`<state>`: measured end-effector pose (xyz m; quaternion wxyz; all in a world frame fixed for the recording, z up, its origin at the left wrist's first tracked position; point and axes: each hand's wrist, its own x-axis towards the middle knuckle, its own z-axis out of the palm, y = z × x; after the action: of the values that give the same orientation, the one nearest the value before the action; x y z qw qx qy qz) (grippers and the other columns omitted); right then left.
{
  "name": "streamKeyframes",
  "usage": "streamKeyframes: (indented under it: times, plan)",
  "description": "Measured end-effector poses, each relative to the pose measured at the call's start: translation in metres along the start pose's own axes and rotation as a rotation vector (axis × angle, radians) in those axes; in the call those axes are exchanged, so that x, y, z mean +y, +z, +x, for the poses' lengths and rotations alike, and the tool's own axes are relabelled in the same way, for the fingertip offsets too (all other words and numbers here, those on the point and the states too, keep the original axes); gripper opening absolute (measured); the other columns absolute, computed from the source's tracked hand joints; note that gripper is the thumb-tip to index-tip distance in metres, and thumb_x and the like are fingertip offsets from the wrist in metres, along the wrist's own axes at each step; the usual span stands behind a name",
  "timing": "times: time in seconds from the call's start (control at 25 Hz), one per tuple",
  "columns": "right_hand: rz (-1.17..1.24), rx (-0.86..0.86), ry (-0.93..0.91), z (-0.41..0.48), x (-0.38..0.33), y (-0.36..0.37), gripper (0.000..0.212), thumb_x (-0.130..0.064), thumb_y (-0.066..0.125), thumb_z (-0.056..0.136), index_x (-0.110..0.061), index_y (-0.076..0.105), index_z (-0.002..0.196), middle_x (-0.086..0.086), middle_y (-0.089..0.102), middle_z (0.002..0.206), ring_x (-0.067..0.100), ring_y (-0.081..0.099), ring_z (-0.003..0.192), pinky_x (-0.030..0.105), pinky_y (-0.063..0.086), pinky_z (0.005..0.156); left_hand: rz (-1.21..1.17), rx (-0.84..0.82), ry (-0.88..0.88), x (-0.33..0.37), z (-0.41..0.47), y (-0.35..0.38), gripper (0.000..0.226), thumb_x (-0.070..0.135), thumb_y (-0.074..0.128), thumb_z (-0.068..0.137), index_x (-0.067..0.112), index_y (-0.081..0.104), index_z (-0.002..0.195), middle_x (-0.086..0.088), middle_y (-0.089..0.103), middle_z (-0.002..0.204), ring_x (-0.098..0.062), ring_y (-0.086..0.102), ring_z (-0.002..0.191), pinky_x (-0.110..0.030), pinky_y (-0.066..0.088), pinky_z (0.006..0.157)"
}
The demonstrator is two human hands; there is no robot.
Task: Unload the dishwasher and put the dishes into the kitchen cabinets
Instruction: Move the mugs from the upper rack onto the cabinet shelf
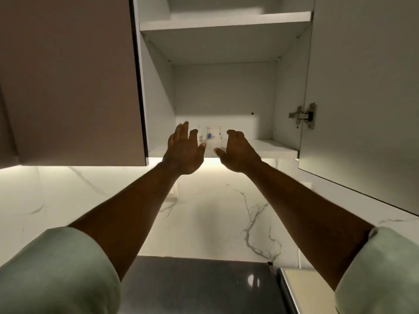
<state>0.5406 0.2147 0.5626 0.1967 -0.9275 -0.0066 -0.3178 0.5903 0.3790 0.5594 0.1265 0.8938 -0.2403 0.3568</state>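
1. I see the flowered white cup (pixel 213 136) standing upright on the cabinet's lower shelf (pixel 278 147), beyond the gap between both hands.
2. My left hand (pixel 184 152) is spread and empty.
3. My right hand (pixel 238 152) is loosely curled, holding nothing.
4. The open door (pixel 362 87) hangs to its right.

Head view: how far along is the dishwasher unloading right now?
Done: a white ceramic cup with a blue flower print stands on the bottom shelf of the open white wall cabinet; a second piece beside it is mostly hidden. In hand: nothing; the left hand and right hand are open, raised before that shelf. Left: the dishwasher is out of view, so the remaining load cannot be told.
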Motion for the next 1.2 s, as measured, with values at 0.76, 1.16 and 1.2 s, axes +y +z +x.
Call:
streamKeyframes:
  times: [0.76,1.16,1.2]
  plan:
    - [-0.068,-0.043,0.149,-0.328,-0.006,0.016,0.066,-0.031,0.057,0.091,-0.005,0.031,0.145,0.014,0.032,0.152,0.033,0.036,0.135,0.041,0.035,0.110,-0.126,-0.450,0.119,0.089,-0.289,-0.003,0.066,0.046,0.032,0.100,0.010,0.013,0.152,-0.015,0.000,0.162,-0.032,0.000,0.149,-0.046,0.009,0.119]
    - [-0.187,-0.220,0.568,-0.586,0.057,0.006,0.069,-0.035,0.057,0.092,-0.002,0.028,0.146,0.018,0.030,0.152,0.036,0.039,0.133,0.042,0.036,0.108,-0.360,-0.927,0.165,0.194,-0.508,0.052,0.077,0.052,0.035,0.098,0.023,-0.009,0.154,-0.011,-0.009,0.162,-0.032,-0.002,0.149,-0.046,0.008,0.120]
    - [-0.181,-0.221,0.607,-0.607,0.066,0.005,0.069,-0.034,0.057,0.092,-0.002,0.029,0.145,0.018,0.030,0.152,0.036,0.038,0.133,0.041,0.036,0.108,-0.361,-0.956,0.193,0.207,-0.522,0.056,0.077,0.052,0.035,0.098,0.023,-0.008,0.154,-0.011,-0.009,0.162,-0.031,-0.002,0.149,-0.046,0.008,0.120]
